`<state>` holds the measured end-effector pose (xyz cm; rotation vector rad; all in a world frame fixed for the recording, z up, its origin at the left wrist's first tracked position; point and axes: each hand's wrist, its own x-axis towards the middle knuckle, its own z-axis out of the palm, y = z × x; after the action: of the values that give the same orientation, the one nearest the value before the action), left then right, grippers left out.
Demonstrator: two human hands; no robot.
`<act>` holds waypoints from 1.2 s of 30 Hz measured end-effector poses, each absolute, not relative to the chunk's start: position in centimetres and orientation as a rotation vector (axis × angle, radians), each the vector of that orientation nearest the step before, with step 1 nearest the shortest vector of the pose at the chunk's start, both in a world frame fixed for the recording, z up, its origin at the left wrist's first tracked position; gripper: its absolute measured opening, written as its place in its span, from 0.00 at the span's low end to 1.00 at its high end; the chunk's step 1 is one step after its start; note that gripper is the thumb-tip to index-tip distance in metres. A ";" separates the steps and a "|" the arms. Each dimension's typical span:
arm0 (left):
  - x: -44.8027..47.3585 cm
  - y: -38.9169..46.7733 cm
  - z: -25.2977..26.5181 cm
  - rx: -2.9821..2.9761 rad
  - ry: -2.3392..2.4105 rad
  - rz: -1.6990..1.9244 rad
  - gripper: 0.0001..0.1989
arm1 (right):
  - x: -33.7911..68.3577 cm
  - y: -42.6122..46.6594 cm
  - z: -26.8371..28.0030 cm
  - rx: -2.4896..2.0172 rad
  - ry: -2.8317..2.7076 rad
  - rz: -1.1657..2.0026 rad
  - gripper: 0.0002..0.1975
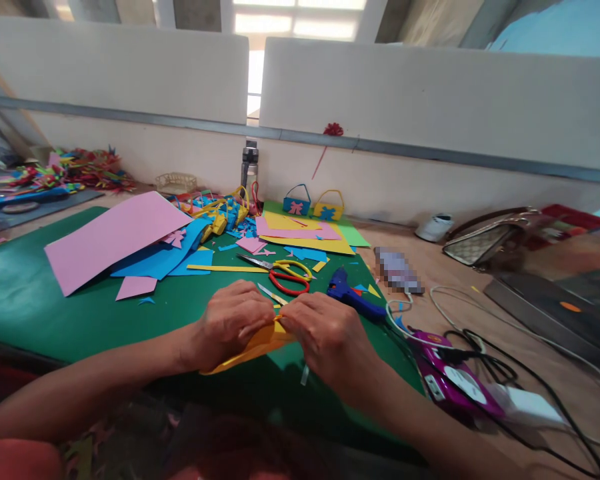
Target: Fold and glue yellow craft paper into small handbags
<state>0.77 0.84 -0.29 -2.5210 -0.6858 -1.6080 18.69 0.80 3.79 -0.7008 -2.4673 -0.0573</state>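
Above the green cutting mat [95, 320], near its front edge, both hands grip a bent piece of yellow craft foam [261, 345]. My left hand [237, 317] is closed around its left and upper part. My right hand [325, 333] pinches the right end, so the two hands almost meet. The fingertips and much of the foam's upper edge are hidden. Just beyond my hands lie red- and yellow-handled scissors [287, 283], blades pointing left. A blue glue gun [353, 295] rests right of the scissors. A narrow yellow strip [225, 269] lies behind my left hand.
Pink sheet [115, 240] and blue sheets [153, 263] overlap at left. Small blue and yellow foam bags [297, 204] stand at the back beside a scrap pile [220, 217]. To the right are a phone [397, 269], a purple power strip [453, 377] with cables, and a handbag [485, 240].
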 end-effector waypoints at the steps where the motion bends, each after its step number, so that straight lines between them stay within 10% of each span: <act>1: 0.8 0.9 -0.4 -2.522 -0.679 -1.613 0.05 | 18.7 0.8 3.8 -0.712 -2.469 -0.022 0.12; 36: 0.4 -0.5 1.6 -2.216 -0.393 -1.183 0.05 | 19.3 1.1 2.4 -0.200 -2.336 -0.754 0.11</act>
<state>0.38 -0.51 1.64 -2.2157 -0.3928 -1.1830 19.35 1.07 2.42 -0.2000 -2.3361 -0.7544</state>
